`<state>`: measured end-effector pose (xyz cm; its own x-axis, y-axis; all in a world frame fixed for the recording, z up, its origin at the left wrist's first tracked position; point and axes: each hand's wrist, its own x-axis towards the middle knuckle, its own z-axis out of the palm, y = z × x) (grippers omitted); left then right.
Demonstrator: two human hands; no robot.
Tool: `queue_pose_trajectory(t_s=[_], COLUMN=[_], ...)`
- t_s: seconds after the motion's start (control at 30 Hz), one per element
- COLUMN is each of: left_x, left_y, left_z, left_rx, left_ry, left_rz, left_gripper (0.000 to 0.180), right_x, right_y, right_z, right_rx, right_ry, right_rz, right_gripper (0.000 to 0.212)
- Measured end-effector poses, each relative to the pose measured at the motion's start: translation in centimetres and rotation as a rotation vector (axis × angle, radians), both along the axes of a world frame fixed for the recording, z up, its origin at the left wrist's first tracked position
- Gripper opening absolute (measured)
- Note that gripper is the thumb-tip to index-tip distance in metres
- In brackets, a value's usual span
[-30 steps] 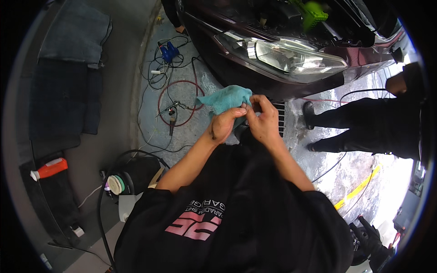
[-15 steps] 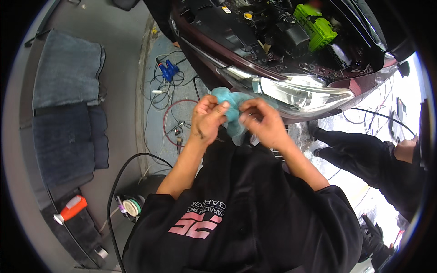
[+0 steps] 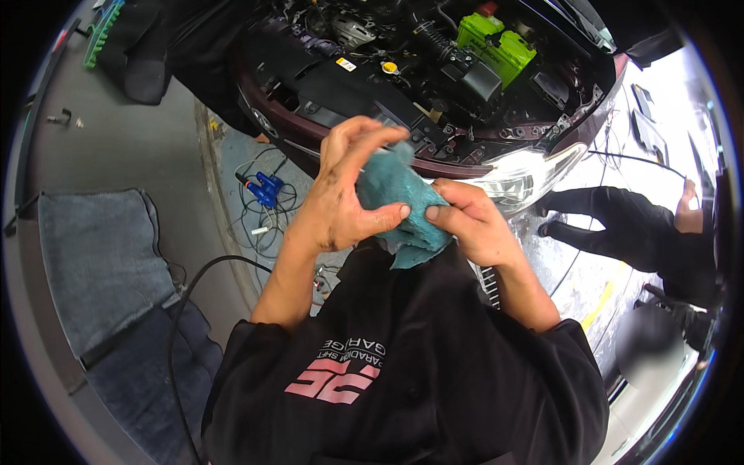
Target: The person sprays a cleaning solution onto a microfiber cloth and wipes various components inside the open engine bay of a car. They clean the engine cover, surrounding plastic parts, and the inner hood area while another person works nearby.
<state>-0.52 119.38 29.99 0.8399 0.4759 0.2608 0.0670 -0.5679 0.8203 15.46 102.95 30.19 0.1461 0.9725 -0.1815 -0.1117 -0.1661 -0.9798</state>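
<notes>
A teal cloth (image 3: 399, 205) is folded and bunched between my two hands in front of my chest. My left hand (image 3: 329, 198) has the cloth between its thumb and raised fingers, which are slightly smeared by motion; dark smudges mark its skin. On the other side, my right hand (image 3: 480, 229) pinches the cloth's edge, thumb on top and fingers curled beneath. One corner of the cloth hangs below. Just beyond the hands is the front of a dark red car (image 3: 442, 169) with its engine bay exposed and a clear headlight (image 3: 515, 182).
A bright green battery (image 3: 496, 50) sits in the engine bay. Blue tool (image 3: 265, 188) and tangled cables lie on the floor. Grey mats (image 3: 101, 263) hang at left, near a black hose (image 3: 182, 310). Another person in black trousers (image 3: 612, 225) is at right; dark clothing shows at upper left.
The cloth has gone from a loose bunch to a broader folded shape. My left hand has risen and opened wider around it. The view has shifted, bringing more of the engine bay into sight.
</notes>
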Motion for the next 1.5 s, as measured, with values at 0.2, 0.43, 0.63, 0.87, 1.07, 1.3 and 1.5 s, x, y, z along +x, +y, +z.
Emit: queue_pose_trajectory(t_s=[0.2,0.43,0.63,0.87,1.07,1.3,1.5], left_x=[3.2,7.1,5.7,5.6,10.2,2.7,5.3], left_y=[4.3,4.2,2.9,4.8,11.1,-5.8,1.4], left_z=[-0.9,-0.1,4.2,11.8,-1.7,-16.7,-5.9], left_rx=[-0.492,-0.637,-0.578,-0.828,-0.982,-1.616,-0.873], left_ry=[-0.109,0.115,-0.531,-0.431,-0.314,-0.446,-0.008], left_rz=[-0.667,-0.825,-0.692,-1.204,-0.131,-0.074,0.335], left_gripper=[0.044,0.079,0.036,0.031,0.047,0.062,0.041], right_x=[1.4,4.0,6.1,13.1,18.6,17.0,24.6], right_y=[0.1,-1.0,-2.9,-8.7,-5.7,-17.3,-9.6], right_z=[2.9,5.6,4.1,0.7,-3.8,-14.2,-8.4], right_rx=[0.248,0.345,0.255,0.260,0.188,0.113,-0.137], right_ry=[-0.218,-0.287,-0.657,-0.146,0.664,1.008,0.547], right_rz=[0.122,0.021,-0.088,0.135,-0.468,-0.296,-0.296], right_gripper=[0.021,0.028,0.031,0.016,0.082,0.084,0.042])
